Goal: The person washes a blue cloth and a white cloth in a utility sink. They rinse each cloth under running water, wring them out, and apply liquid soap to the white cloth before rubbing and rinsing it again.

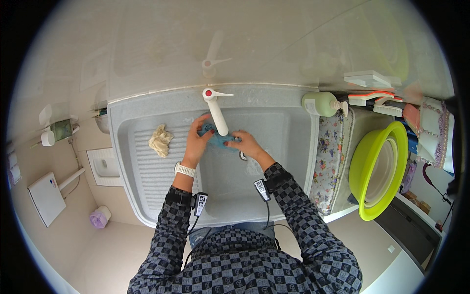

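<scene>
A blue wet cloth [219, 139] is stretched between my two hands, just under the spout of the white faucet [216, 114]. My left hand [198, 138] grips its left end, thumb on top. At the other end, the fingers of my right hand [246, 144] pinch the fabric. Both hands are over the basin of a grey laundry sink [257, 194], near the metal drain [242, 156]. A crumpled cream cloth [160, 141] lies on the ribbed washboard [158, 176] to the left, apart from my hands. The spout partly covers the blue cloth.
A pale green pump bottle [318, 104] stands at the sink's back right corner. Right of the sink are a flower-patterned cover [328, 161], scrubbing brushes [387, 109] and a lime green basin [358, 176] holding a white one. The wall [257, 44] rises behind the faucet. Cables hang from both wrists.
</scene>
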{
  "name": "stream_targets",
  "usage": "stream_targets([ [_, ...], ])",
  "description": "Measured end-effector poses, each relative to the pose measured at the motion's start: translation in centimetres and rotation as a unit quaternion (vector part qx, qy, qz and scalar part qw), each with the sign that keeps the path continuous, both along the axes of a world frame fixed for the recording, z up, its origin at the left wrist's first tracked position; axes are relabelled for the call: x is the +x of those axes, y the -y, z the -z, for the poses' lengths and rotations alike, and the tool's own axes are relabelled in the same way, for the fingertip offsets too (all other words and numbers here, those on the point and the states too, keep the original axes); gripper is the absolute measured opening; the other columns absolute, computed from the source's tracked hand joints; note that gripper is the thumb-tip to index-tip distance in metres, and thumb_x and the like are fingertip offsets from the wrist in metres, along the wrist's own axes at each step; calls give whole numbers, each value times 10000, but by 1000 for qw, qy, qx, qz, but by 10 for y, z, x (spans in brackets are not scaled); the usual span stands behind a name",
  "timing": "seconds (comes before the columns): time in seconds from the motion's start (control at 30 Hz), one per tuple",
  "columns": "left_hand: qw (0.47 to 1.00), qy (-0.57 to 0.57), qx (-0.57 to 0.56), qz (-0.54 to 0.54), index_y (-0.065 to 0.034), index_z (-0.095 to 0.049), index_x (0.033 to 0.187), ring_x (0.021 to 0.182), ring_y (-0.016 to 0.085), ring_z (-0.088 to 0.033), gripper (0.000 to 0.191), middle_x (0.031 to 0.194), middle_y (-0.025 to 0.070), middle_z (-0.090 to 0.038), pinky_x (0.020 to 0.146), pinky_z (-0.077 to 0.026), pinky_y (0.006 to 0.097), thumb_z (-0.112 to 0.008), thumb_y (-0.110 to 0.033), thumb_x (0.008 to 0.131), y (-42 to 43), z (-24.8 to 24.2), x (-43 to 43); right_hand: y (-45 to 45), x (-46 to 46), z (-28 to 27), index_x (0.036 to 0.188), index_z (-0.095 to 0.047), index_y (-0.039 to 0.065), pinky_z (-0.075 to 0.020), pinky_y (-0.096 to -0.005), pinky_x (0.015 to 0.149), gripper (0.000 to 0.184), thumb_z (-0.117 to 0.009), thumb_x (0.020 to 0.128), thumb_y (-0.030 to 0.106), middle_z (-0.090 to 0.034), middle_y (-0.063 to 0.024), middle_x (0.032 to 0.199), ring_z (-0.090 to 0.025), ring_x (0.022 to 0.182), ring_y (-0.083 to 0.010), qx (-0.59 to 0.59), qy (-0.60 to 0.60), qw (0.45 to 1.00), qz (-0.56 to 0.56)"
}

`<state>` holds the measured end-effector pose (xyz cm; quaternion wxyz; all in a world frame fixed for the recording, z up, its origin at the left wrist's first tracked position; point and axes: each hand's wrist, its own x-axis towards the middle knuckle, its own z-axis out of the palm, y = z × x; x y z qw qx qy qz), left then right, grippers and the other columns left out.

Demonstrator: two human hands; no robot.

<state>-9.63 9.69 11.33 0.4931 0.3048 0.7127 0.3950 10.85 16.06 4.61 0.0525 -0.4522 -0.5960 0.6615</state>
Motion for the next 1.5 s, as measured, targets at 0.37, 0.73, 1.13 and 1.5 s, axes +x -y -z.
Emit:
stream_targets([
  [0.37, 721, 632, 28, -281, -116, -543, 1198, 880, 180, -606, 272, 1004, 50, -606, 853, -511, 355, -459, -293, 1010, 50, 73, 60, 53, -48, -82, 872, -603, 9, -479, -386, 779, 230, -713, 764, 179, -586, -141, 1008, -569, 964, -294, 227, -90, 970, 0],
  [0.73, 793, 500, -72, -341, -94, -509, 1243, 846, 195, -633, 327, 961, 54, -619, 751, -533, 316, -485, -291, 984, 36, 37, 65, 35, -58, -28, 807, -632, 53, -480, -460, 697, 278, -623, 851, 327, -639, -135, 799, -615, 807, -367, 192, 189, 952, 148],
  [1.13, 912, 325, -123, -218, -52, -563, 1162, 940, 170, -644, 297, 1074, 39, -643, 780, -521, 352, -494, -280, 985, 28, 28, 57, 50, -53, -6, 959, -596, 64, -473, -490, 685, 276, -620, 880, 328, -632, -180, 937, -615, 824, -400, 196, 186, 954, 129],
  [1.5, 895, 395, -44, -202, -105, -550, 1213, 995, 117, -560, 261, 1128, 13, -601, 884, -407, 253, -560, -141, 954, 16, 4, 59, 22, -23, -27, 1287, -466, 144, -534, -448, 855, 429, -622, 919, 299, -527, -123, 1167, -601, 929, -247, -402, -115, 847, 329],
])
